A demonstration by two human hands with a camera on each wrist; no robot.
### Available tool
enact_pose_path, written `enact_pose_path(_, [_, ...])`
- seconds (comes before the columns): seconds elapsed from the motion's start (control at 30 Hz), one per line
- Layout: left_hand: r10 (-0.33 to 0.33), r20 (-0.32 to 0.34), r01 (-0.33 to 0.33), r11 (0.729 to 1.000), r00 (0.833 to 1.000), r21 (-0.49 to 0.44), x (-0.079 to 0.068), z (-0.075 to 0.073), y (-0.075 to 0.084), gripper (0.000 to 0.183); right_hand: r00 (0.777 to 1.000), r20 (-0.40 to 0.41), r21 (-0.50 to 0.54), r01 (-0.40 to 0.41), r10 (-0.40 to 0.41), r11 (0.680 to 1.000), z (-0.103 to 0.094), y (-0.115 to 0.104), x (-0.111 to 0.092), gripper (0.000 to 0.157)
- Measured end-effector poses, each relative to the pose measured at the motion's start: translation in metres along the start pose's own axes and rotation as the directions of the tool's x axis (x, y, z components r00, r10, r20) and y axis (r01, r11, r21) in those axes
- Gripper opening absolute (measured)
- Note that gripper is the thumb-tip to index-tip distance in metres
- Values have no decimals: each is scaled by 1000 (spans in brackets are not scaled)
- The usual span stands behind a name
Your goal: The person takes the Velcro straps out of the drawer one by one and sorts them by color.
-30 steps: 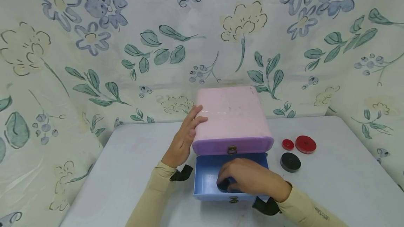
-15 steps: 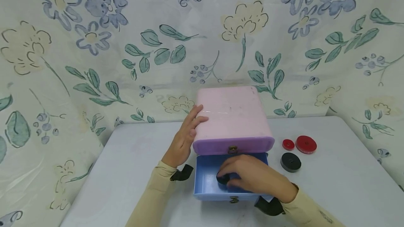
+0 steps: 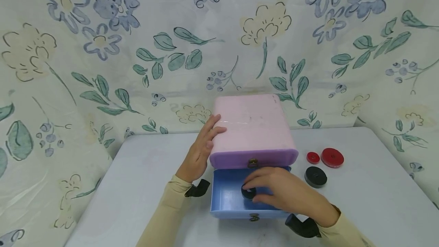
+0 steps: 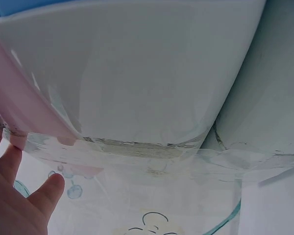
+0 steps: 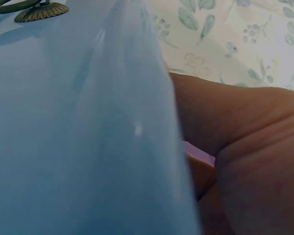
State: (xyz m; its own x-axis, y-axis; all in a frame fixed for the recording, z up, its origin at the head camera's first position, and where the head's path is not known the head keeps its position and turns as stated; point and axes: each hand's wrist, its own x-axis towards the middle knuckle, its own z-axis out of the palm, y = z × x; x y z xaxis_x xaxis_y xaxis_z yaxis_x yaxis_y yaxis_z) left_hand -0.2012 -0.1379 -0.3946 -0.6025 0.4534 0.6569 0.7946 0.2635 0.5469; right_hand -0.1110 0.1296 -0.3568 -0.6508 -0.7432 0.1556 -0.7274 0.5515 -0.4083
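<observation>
Right hand point(image 3: 284, 190) pinches a small black disc point(image 3: 247, 195) between fingers and thumb, inside the blue drawer point(image 3: 224, 195); lifted or resting, cannot tell. Left hand point(image 3: 198, 149), fingers apart, lies against the left edge of the pink box point(image 3: 253, 125), probably steadying it. The drawer's sides ring the disc; open room is upward.

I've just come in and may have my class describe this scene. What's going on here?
A person is using both hands at a pink box. The left hand rests against the box's side, fingers over its top edge. The right hand holds a small black disc between fingers and thumb within the open blue drawer. On the table, to the box's right, lie two red discs and another black disc.
</observation>
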Motion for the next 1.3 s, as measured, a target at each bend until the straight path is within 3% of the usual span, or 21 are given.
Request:
enact_pose_path(0.37, [11,0,-11,1000,1000,4,0,0,0,41,997,-1,94,-81,81,992,-15,7,-21,31])
enact_pose_path(1.07, [9,-7,-9,1000,1000,-1,-1,0,-2,41,984,-87,89,-150,157,985,-28,23,-54,33])
enact_pose_path(1.3, [14,-4,-14,1000,1000,-7,0,0,-1,41,966,-130,59,-218,224,974,-29,32,-70,34])
